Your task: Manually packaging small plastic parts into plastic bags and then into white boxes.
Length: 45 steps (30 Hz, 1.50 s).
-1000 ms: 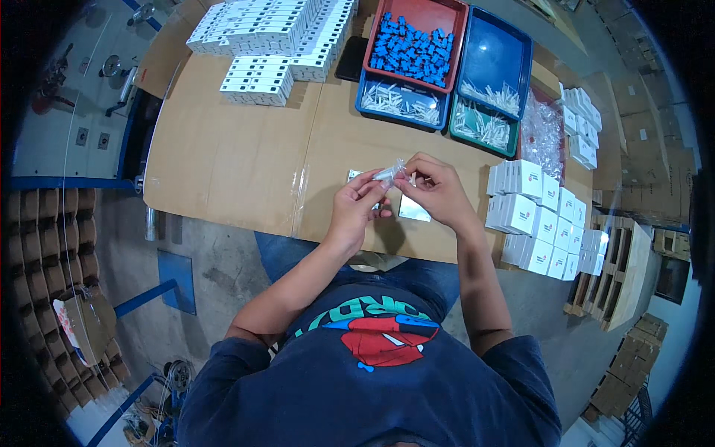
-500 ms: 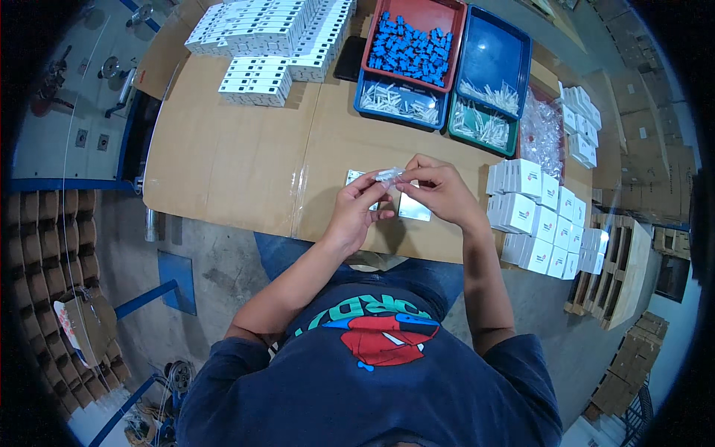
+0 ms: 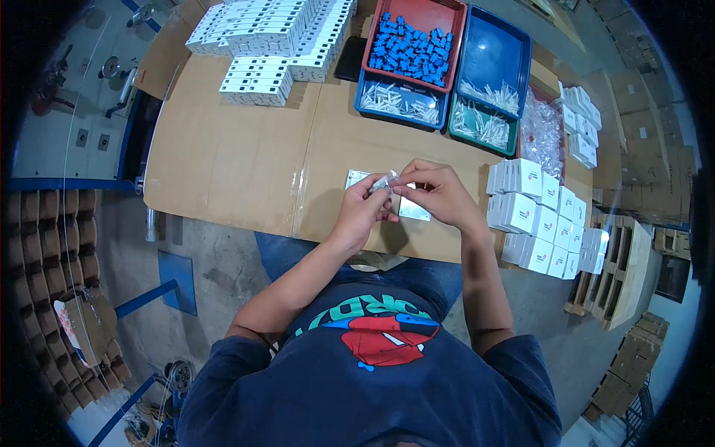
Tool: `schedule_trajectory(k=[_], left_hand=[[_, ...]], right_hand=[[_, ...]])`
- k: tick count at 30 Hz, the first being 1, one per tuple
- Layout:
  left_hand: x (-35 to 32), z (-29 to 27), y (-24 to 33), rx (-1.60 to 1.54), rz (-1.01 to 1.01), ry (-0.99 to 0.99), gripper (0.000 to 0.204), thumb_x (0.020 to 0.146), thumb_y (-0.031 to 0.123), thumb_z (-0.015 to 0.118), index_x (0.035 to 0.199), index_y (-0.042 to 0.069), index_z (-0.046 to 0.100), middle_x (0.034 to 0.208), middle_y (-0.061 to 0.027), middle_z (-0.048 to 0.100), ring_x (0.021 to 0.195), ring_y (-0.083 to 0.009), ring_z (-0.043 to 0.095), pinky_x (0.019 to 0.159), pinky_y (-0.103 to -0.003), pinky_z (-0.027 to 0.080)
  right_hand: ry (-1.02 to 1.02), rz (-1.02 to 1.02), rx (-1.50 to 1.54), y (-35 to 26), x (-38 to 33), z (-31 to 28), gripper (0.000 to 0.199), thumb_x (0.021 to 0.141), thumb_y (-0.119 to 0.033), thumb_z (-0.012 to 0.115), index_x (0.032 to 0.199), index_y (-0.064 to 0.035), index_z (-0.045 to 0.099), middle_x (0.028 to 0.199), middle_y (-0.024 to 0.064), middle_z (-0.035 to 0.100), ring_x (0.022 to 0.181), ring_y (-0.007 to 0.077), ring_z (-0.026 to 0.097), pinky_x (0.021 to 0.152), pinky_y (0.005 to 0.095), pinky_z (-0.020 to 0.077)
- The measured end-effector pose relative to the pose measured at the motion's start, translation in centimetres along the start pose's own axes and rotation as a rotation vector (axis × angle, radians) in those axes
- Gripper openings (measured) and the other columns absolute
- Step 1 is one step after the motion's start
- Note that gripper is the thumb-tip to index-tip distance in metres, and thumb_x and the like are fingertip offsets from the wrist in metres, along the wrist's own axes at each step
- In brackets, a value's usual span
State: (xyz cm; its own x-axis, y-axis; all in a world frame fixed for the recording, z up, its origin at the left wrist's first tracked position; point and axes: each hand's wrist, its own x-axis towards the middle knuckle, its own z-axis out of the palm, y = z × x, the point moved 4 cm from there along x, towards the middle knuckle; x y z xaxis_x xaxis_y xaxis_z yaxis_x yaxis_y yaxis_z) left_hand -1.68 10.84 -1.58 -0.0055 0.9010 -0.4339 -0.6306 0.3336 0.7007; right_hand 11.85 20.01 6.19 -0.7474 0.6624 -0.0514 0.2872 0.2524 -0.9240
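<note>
Between both hands, above the cardboard-covered tabletop [image 3: 223,171], is a small clear plastic bag [image 3: 387,179] with pale bits inside that are too small to name. My left hand [image 3: 360,214] is closed on the bag's left side, thumb on top. At its other end, the fingertips of my right hand [image 3: 439,195] pinch the clear plastic. Below the hands lie two flat whitish pieces: one plate [image 3: 415,211] under the right hand, another plate [image 3: 354,176] partly covered by the left hand.
Beyond the hands stand a red tray [image 3: 368,56] of blue parts, a blue tray [image 3: 402,121] and a green tray [image 3: 514,141] of pale pegs. Stacked white boxes [image 3: 532,216] stand close on the right. White units [image 3: 257,78] are piled at the far left.
The bag has tilted, its right end now higher, and it has shifted slightly left. My left hand has turned a little with it; the right hand remains at the bag's end.
</note>
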Motion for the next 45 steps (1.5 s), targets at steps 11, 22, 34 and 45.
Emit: schedule_trajectory(k=[11, 22, 34, 45], left_hand=[[0.0, -0.5, 1.2, 0.03, 0.132, 0.0, 0.027, 0.097, 0.005, 0.065, 0.124, -0.001, 0.059, 0.111, -0.0097, 0.069, 0.101, -0.0166, 0.068, 0.088, -0.032, 0.057], [-0.5, 0.3, 2.5, 0.19, 0.256, 0.033, 0.028, 0.1, 0.01, 0.064, 0.126, -0.002, 0.062, 0.11, -0.0127, 0.072, 0.099, -0.0179, 0.07, 0.081, -0.03, 0.06], [-0.2, -0.8, 2.6, -0.03, 0.163, 0.029, 0.027, 0.103, 0.016, 0.062, 0.125, 0.0, 0.061, 0.112, -0.0124, 0.07, 0.1, -0.0192, 0.07, 0.083, -0.032, 0.059], [-0.1, -0.7, 2.7, -0.216, 0.091, 0.014, 0.03, 0.104, 0.019, 0.06, 0.13, 0.003, 0.059, 0.117, -0.0101, 0.068, 0.105, -0.019, 0.067, 0.09, -0.034, 0.057]], right_hand=[[0.098, 0.03, -0.027, -0.9, 0.0, -0.9, 0.013, 0.091, -0.006, 0.073, 0.103, -0.0004, 0.076, 0.089, 0.0024, 0.066, 0.073, 0.0066, 0.055, 0.06, 0.0224, 0.0408], [0.234, -0.063, 0.039, -0.7, -0.6, -1.5, 0.02, 0.091, -0.005, 0.07, 0.111, -0.0031, 0.074, 0.094, 0.0018, 0.065, 0.079, 0.0088, 0.056, 0.062, 0.023, 0.0415], [0.142, 0.016, -0.023, -1.9, 1.2, -0.7, 0.017, 0.086, -0.01, 0.076, 0.101, -0.0023, 0.074, 0.093, 0.0045, 0.067, 0.078, 0.0109, 0.058, 0.062, 0.0257, 0.0426], [0.025, -0.023, -0.065, -1.7, 1.7, 0.0, 0.019, 0.09, -0.009, 0.073, 0.107, 0.0005, 0.074, 0.092, 0.0075, 0.063, 0.078, 0.0165, 0.058, 0.068, 0.0296, 0.0453]])
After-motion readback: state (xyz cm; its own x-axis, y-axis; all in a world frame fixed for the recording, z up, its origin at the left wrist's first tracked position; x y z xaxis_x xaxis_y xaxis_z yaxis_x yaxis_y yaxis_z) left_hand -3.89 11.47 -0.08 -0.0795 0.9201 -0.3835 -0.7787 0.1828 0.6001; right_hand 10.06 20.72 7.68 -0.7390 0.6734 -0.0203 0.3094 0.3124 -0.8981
